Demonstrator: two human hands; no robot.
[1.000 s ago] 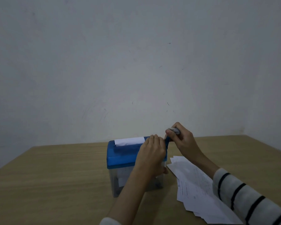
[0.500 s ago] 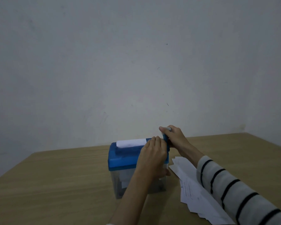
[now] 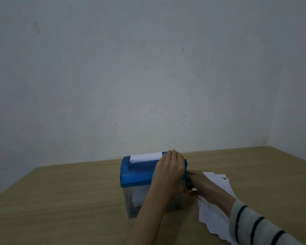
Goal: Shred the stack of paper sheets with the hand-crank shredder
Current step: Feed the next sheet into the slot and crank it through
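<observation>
A hand-crank shredder with a blue lid point(image 3: 136, 171) on a clear bin point(image 3: 131, 200) stands mid-table. A white sheet point(image 3: 146, 157) sticks up a little from its slot. My left hand point(image 3: 170, 171) lies over the right end of the lid, fingers curved down across it. My right hand point(image 3: 198, 183) is low beside the shredder's right side, gripping the crank handle, which is mostly hidden behind my hands. A fanned stack of white sheets point(image 3: 217, 206) lies on the table to the right, partly under my right forearm. Paper pieces show inside the bin.
The wooden table point(image 3: 69, 200) runs back to a plain wall point(image 3: 148, 76). Its right edge slants down at the far right. My striped sleeve point(image 3: 254, 225) crosses the lower right corner.
My right hand has swung the crank from the top beside the lid down to the low side of the shredder. The sheet in the slot stands shorter. My left hand stays on the lid.
</observation>
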